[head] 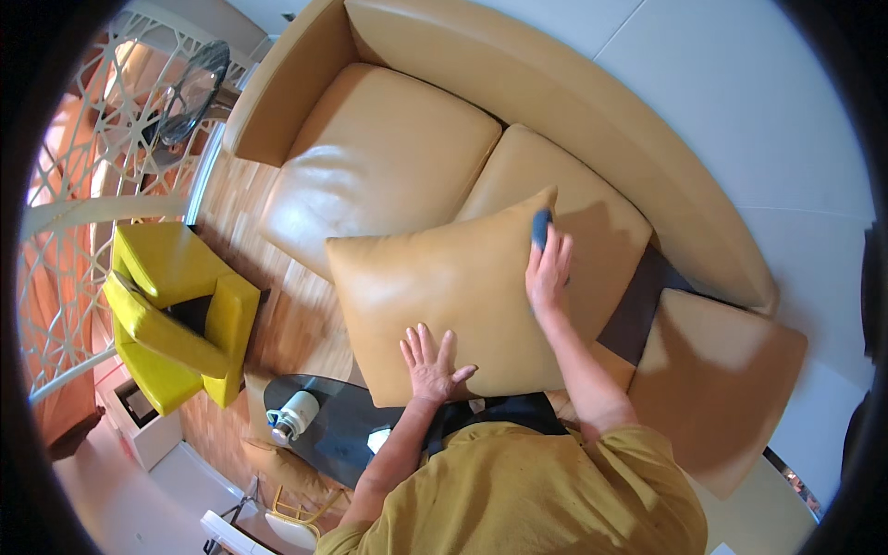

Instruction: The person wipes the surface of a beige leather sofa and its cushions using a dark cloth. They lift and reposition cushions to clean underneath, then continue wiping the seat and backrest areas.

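A tan leather cushion (416, 277) lies in front of me, its far part over the seat of a tan leather sofa (388, 132). My left hand (431, 368) rests flat on the cushion's near part, fingers spread, with nothing held. In my right hand (548, 274) is a dark blue pad (541, 229), perhaps a sponge or folded cloth, held at the cushion's right edge just below its far right corner. The hand covers part of the pad. Beneath the cushion, the second seat (596, 243) is partly hidden.
To the right, a loose tan seat cushion (721, 388) leans by a dark uncovered section (638, 305) of the sofa. At left stand a yellow armchair (229, 326) and a white lattice screen (104, 208). A dark oval table (340, 416) bears a large bottle (298, 413).
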The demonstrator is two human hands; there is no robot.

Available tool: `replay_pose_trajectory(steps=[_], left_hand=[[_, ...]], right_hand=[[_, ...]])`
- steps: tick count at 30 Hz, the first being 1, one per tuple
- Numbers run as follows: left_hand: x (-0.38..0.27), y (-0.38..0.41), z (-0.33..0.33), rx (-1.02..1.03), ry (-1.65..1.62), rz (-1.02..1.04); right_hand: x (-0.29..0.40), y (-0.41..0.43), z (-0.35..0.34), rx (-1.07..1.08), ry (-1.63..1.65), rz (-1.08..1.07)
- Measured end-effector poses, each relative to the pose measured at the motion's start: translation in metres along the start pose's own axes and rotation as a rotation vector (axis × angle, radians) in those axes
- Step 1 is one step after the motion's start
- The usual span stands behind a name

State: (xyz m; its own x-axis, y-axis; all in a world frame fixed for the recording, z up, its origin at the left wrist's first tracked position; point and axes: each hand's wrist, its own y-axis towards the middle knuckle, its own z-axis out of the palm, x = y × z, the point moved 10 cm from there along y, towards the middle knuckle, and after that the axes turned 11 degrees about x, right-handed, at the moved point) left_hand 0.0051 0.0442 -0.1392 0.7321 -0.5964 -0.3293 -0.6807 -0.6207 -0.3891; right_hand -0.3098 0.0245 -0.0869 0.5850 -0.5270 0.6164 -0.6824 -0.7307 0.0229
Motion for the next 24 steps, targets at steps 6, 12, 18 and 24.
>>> replay_pose_trajectory(steps=[6, 12, 18, 24], left_hand=[[-0.003, 0.005, -0.004, -0.023, 0.005, 0.013], [-0.001, -0.003, -0.011, -0.026, -0.047, -0.002], [0.004, 0.022, -0.079, -0.246, -0.211, 0.074], [0.016, 0.092, -0.106, -0.156, -0.082, -0.069]], right_hand=[[-0.008, 0.106, 0.049, 0.231, -0.295, -0.046], [0.037, 0.038, 0.02, 0.177, -0.179, -0.212], [0.051, 0.0, 0.019, 0.158, -0.161, -0.26], [0.04, 0.093, 0.083, 0.462, -0.327, -0.229]])
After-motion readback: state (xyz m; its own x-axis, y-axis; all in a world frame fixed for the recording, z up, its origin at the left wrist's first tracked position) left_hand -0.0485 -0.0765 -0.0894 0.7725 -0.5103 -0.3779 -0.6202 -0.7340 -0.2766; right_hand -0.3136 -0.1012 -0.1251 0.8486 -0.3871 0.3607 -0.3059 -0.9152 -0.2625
